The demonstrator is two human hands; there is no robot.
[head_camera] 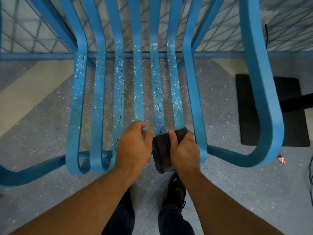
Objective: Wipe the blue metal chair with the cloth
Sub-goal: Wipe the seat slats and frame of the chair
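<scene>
Slats of the blue metal chair (138,92) run away from you toward the backrest, and they are speckled with pale flecks and marked by several thin dark streaks (most of them on the third and fifth slats from your left). Your right hand (183,150) is closed around a folded dark grey cloth (160,153), thumb laid over the top of it, and it presses the cloth against the front edge of the seat where the slats curl downward; the lower end of the cloth hangs just past the curl. Your left hand (133,146) rests just beside it on the front of the middle slats, fingers loosely curled and gripping nothing, its thumb side almost touching the cloth. Below your forearms you can see your dark trousers and a black shoe (175,190) on the speckled grey floor (39,133). A black floor mat (250,109) lies beyond the chair's right armrest, and a small crumpled wrapper (281,159) sits on the floor near that armrest's front curve.
</scene>
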